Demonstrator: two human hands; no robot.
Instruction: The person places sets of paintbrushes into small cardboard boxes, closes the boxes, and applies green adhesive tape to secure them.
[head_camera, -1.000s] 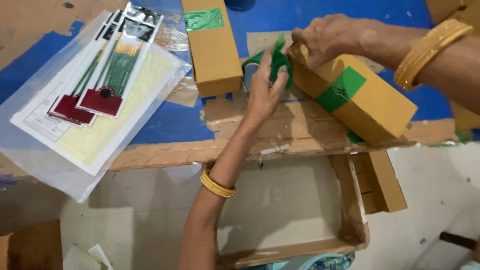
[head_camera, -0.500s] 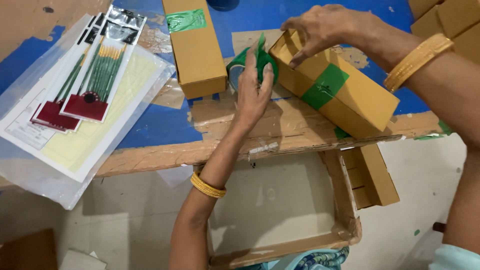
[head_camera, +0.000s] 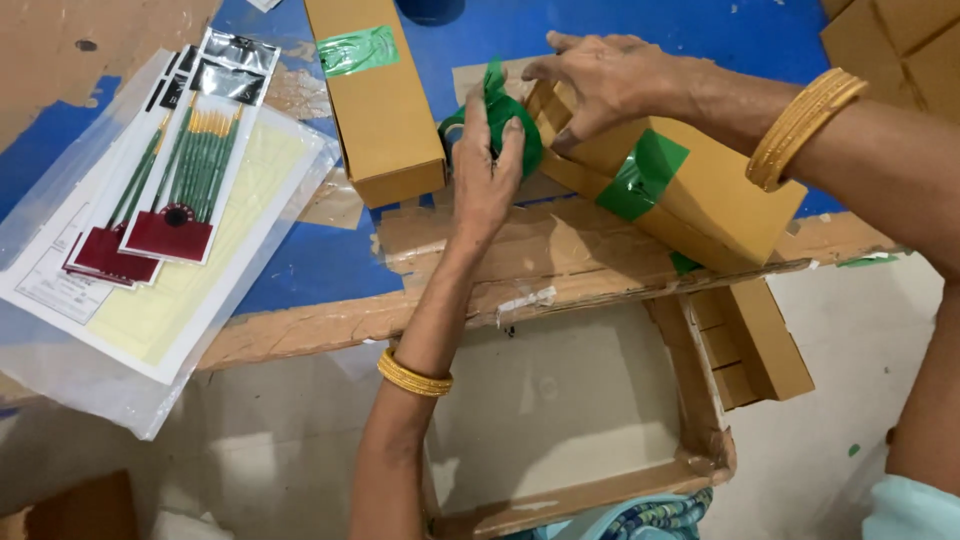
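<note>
On the blue worktop (head_camera: 330, 265), the long cardboard box (head_camera: 700, 195) carries one green tape band around its middle, while the right hand (head_camera: 610, 80) presses its open end and the left hand (head_camera: 487, 170) grips the green tape roll (head_camera: 500, 120) against it, end seal unfinished.

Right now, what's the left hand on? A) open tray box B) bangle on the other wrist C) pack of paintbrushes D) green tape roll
D: the left hand grips the green tape roll against the end of the long brown box, which the right hand steadies from above.
</note>
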